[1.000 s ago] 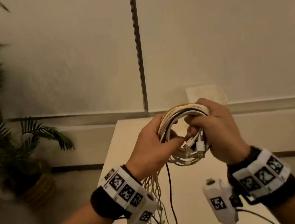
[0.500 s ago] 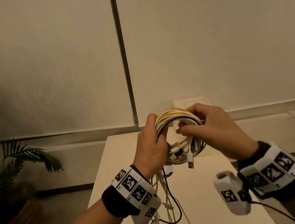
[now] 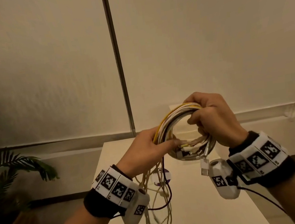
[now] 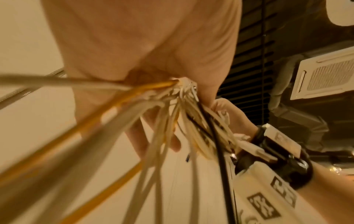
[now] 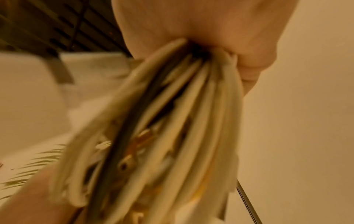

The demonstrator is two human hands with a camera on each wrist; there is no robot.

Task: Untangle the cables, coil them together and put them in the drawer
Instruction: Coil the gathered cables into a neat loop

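Observation:
A round coil of white, cream and yellow cables point(image 3: 173, 119) is held up in the air over the white table point(image 3: 201, 207). My left hand point(image 3: 147, 149) grips the coil's left side, thumb pressing the plug ends inside the ring. My right hand point(image 3: 212, 118) is curled round the coil's upper right part. Loose cable tails point(image 3: 159, 203), cream with one dark strand, hang from the left hand down to the table. A white plug point(image 3: 204, 168) dangles below the coil. In the wrist views the cable bundle point(image 4: 172, 106) and the strands point(image 5: 182, 106) run out of each fist. No drawer is in view.
A round purple and white object point(image 3: 163, 177) lies on the table behind the hanging tails. A potted palm point(image 3: 17, 174) stands on the floor at the left. A plain wall with a vertical metal strip point(image 3: 117, 59) rises behind the table.
The coil has tilted and risen slightly, the right hand moving up to its top right. The left hand has slid lower on the left side. The camera has swung left and downwards over the table.

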